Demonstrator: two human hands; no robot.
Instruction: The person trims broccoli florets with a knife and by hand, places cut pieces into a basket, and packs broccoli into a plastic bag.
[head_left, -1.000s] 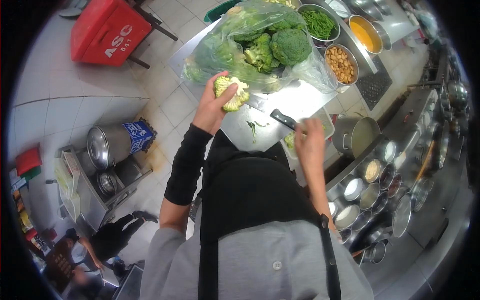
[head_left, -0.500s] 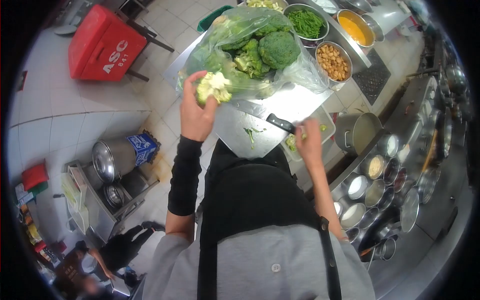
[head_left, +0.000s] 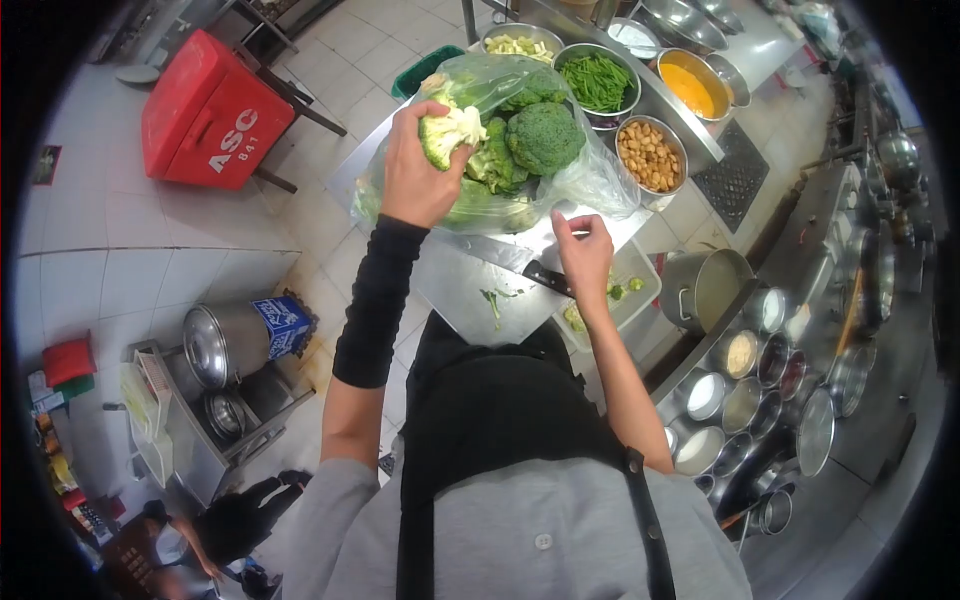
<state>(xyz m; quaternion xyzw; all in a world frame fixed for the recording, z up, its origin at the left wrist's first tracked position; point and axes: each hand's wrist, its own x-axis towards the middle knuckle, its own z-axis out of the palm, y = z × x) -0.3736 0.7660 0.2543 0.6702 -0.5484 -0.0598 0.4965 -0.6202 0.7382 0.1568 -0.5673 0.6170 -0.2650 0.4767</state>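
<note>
My left hand grips a cut broccoli piece, pale stem side showing, over the near left part of a clear plastic bag. Inside the bag lie several green broccoli heads. My right hand hovers at the right of the metal work surface, fingers loosely bent and apart, with nothing visible in them. Just left of that wrist lies a black-handled knife, its blade pointing left. Small green scraps lie on the metal. A clear tray with broccoli bits is partly behind my right forearm.
Bowls of green vegetable pieces, brown chunks and orange liquid stand beyond the bag. A large pot and several seasoning containers line the right. A red box stands left; another person is at lower left.
My left hand has carried the broccoli piece up and right, over the bag. My right hand has left the knife handle area and moved up and left. The knife stays on the metal surface.
</note>
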